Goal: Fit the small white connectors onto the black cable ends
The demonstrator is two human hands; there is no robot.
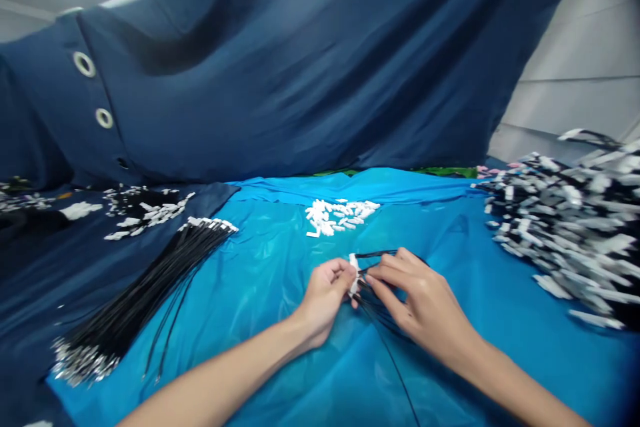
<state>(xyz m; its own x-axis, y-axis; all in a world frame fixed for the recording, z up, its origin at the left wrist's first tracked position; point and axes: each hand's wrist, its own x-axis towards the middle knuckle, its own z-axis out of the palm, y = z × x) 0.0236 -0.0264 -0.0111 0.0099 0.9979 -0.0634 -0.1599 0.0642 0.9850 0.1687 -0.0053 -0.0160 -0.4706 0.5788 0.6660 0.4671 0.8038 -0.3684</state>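
Note:
My left hand [327, 297] is closed, its thumb and fingers pinching a small white plastic connector [353, 261] above the blue sheet. Close on its right, my right hand [417, 287] has thumb and forefinger pinched together on a thin black wire [369, 271] at the connector's side. Several more black wires [383, 310] run from the connector under my right palm, and one trails down toward the front edge. Just how far the wire tip sits in the connector is too small to tell. Beyond my hands lies a loose pile of white connectors [340, 215].
A bundle of black wires [145, 287] with white ends lies at left. Behind it are more white connectors [150, 213] on dark cloth. A large heap of wires with white connectors [575, 233] rises at right. A dark blue cloth [300, 67] hangs behind the blue sheet [260, 307].

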